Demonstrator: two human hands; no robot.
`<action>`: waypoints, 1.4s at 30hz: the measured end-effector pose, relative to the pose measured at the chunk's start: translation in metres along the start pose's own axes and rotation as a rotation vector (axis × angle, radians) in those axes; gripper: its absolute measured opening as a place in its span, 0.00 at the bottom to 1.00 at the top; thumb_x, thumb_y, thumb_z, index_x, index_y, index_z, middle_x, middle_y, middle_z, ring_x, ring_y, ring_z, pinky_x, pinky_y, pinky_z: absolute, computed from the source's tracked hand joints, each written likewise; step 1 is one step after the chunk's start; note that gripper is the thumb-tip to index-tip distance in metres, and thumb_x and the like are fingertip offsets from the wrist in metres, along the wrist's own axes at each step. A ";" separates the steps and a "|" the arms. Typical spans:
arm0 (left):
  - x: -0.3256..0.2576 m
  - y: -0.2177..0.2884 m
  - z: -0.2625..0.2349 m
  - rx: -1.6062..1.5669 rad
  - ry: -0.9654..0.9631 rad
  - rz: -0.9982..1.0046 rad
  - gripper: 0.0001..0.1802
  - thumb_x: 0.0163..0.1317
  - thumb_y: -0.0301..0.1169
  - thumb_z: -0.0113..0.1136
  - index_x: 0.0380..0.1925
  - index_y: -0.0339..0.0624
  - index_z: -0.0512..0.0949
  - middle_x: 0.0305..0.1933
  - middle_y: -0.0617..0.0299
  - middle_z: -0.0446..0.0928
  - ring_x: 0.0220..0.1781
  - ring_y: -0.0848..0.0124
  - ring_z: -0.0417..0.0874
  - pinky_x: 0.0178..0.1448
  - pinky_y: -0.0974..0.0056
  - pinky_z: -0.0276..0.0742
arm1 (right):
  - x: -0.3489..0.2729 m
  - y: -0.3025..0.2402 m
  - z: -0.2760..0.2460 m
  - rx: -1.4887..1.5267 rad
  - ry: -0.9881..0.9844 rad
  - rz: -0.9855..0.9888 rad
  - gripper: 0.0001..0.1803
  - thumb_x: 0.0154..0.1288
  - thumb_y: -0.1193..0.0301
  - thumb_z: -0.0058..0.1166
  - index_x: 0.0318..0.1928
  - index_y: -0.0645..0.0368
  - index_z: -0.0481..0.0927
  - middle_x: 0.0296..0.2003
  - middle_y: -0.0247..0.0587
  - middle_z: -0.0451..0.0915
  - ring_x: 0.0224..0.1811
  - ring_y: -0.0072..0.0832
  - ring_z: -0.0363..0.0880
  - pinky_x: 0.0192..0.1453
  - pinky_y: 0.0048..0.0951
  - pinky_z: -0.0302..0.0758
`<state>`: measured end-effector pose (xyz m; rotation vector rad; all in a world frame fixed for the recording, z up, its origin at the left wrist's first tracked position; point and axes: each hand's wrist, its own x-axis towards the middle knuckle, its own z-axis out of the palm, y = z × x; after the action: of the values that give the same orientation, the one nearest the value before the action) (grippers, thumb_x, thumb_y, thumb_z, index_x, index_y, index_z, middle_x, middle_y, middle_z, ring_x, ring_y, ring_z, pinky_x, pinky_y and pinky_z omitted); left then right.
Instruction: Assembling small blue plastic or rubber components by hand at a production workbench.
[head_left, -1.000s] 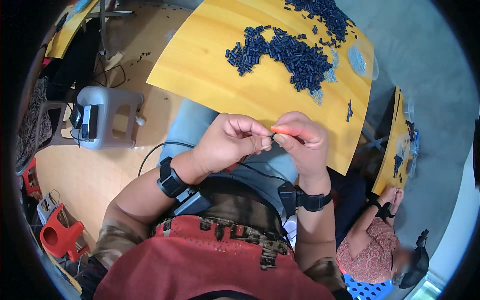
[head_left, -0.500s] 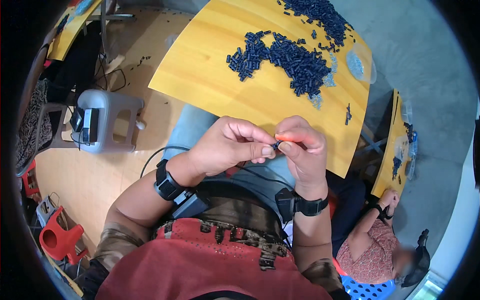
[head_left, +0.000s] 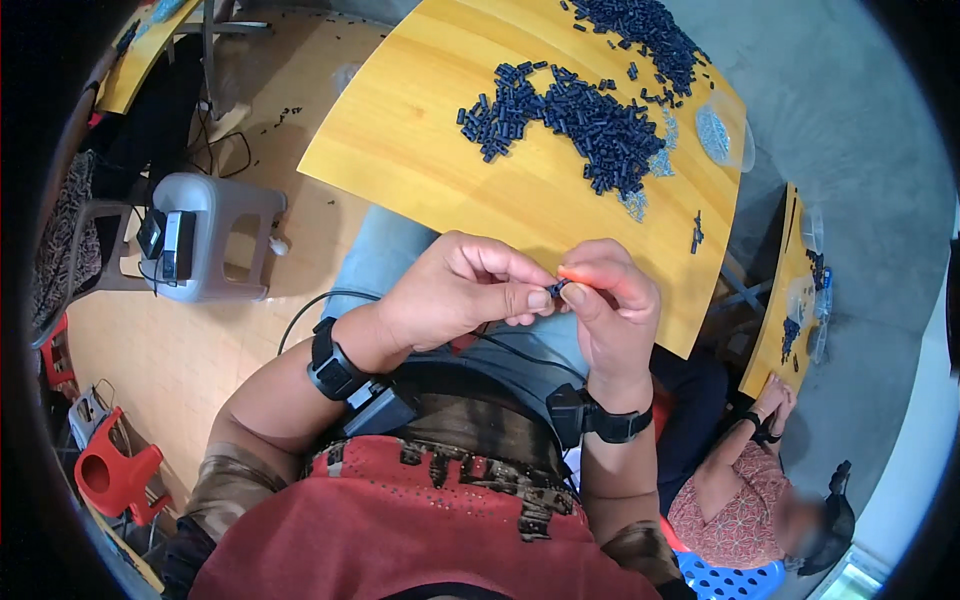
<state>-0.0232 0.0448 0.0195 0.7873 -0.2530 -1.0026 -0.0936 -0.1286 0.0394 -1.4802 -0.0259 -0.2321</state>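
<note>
One small, dark, mostly hidden piece is pinched at frame centre by both left hand and right hand; its completion cannot be told. On the yellow wood-grained table, many short black cylinders are left heaped, upper centre; few slender dark pieces are set apart, right.

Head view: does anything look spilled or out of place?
Yes, perhaps: small dark bits lie scattered on the tan floor, left of the yellow wooden table, away from the black cylindrical pieces heaped on it. They look dropped, though too small to identify.
</note>
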 end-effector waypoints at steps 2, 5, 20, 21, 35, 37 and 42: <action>0.000 0.000 0.000 -0.004 0.000 0.000 0.08 0.59 0.23 0.60 0.40 0.35 0.80 0.33 0.59 0.82 0.31 0.77 0.80 0.36 0.73 0.77 | -0.001 0.000 0.000 -0.039 0.005 -0.014 0.08 0.54 0.80 0.61 0.36 0.64 0.82 0.34 0.39 0.77 0.37 0.24 0.75 0.40 0.21 0.71; 0.001 0.000 0.000 -0.027 -0.008 0.010 0.08 0.60 0.23 0.59 0.40 0.35 0.80 0.34 0.58 0.82 0.32 0.77 0.80 0.36 0.73 0.77 | -0.001 -0.001 0.001 -0.038 0.025 0.000 0.08 0.54 0.80 0.61 0.36 0.64 0.82 0.35 0.38 0.77 0.37 0.24 0.75 0.40 0.21 0.71; 0.002 -0.003 -0.004 0.009 0.041 -0.012 0.08 0.60 0.24 0.59 0.39 0.35 0.81 0.33 0.59 0.82 0.31 0.78 0.79 0.35 0.74 0.76 | 0.000 0.001 -0.002 -0.199 0.027 -0.026 0.08 0.54 0.81 0.60 0.36 0.63 0.83 0.35 0.37 0.77 0.35 0.21 0.75 0.37 0.19 0.70; 0.002 -0.002 -0.003 -0.002 0.050 -0.033 0.08 0.60 0.25 0.60 0.39 0.34 0.80 0.32 0.60 0.82 0.30 0.78 0.79 0.35 0.74 0.76 | -0.001 0.001 -0.002 -0.193 0.035 -0.025 0.08 0.54 0.81 0.60 0.37 0.63 0.83 0.35 0.37 0.77 0.34 0.21 0.75 0.36 0.19 0.70; 0.003 0.001 -0.003 0.038 0.093 -0.068 0.08 0.59 0.26 0.62 0.37 0.34 0.81 0.31 0.62 0.81 0.29 0.80 0.78 0.33 0.76 0.75 | 0.001 0.001 0.003 -0.275 0.024 -0.042 0.08 0.55 0.81 0.60 0.38 0.62 0.83 0.34 0.36 0.77 0.33 0.21 0.74 0.35 0.18 0.69; 0.003 0.002 -0.003 0.034 0.099 -0.062 0.08 0.59 0.26 0.62 0.37 0.34 0.81 0.31 0.61 0.81 0.29 0.80 0.78 0.33 0.76 0.75 | 0.002 -0.003 0.006 -0.419 0.022 -0.116 0.08 0.55 0.80 0.60 0.38 0.61 0.83 0.33 0.37 0.77 0.33 0.21 0.74 0.34 0.19 0.69; 0.003 -0.005 -0.006 0.045 0.079 -0.061 0.06 0.60 0.23 0.59 0.37 0.36 0.81 0.31 0.61 0.81 0.29 0.78 0.79 0.33 0.74 0.75 | -0.001 0.008 0.001 -0.373 -0.007 -0.126 0.08 0.55 0.80 0.60 0.38 0.61 0.83 0.33 0.37 0.78 0.32 0.23 0.75 0.34 0.20 0.69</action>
<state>-0.0211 0.0437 0.0113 0.8782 -0.1847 -1.0237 -0.0930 -0.1271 0.0317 -1.8529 -0.0850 -0.3473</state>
